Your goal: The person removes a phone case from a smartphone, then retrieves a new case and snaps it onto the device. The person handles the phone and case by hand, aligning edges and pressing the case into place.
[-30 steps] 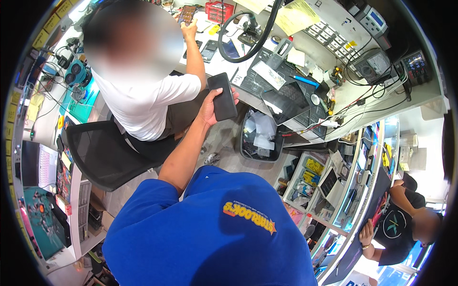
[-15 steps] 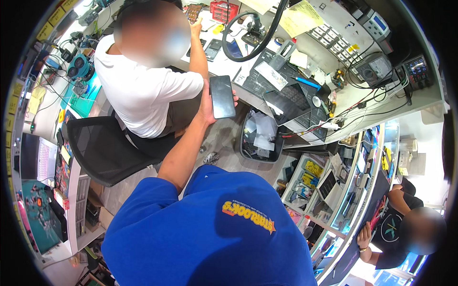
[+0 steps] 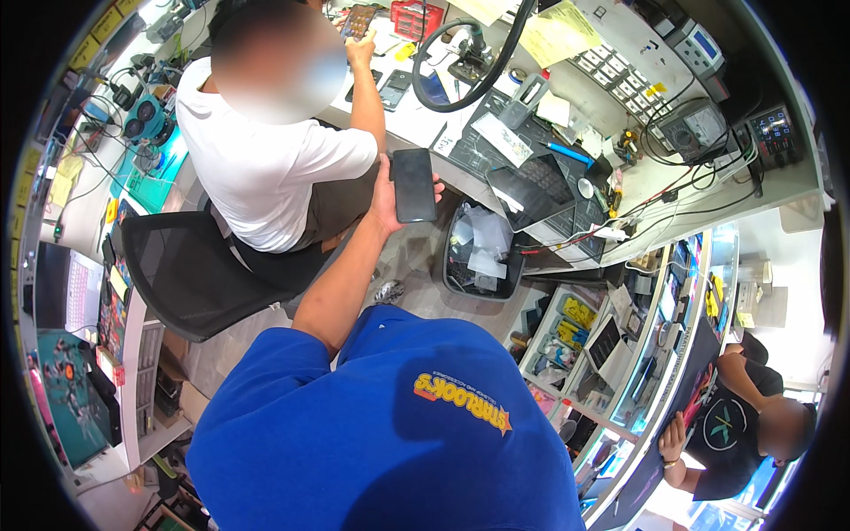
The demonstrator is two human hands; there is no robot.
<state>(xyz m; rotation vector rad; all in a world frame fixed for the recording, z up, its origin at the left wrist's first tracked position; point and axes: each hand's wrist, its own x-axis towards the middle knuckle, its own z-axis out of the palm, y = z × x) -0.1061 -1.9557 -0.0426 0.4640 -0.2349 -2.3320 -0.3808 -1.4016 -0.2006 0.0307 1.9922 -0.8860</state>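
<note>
A dark smartphone (image 3: 414,188) lies in my left hand (image 3: 385,200), its black screen facing up and showing nothing lit. My thumb runs along its left edge and my fingertips curl round its right edge. The bare forearm comes out of a blue sleeve. My right hand is outside the picture. Just left of the phone, a seated person in a white shirt (image 3: 257,164) works at the bench, and that person's hand (image 3: 360,53) holds another phone (image 3: 359,21) with a lit screen.
A cluttered workbench (image 3: 443,142) carries a dark tablet (image 3: 531,190), tools and cables. Under its edge stands a dark bin (image 3: 482,288) with plastic scraps. A black office chair (image 3: 177,274) is at left. Another person (image 3: 735,425) leans on the counter at right.
The phone in my left hand has sunk slightly in the picture, its grip unchanged. The person at the right has turned the head a little.
</note>
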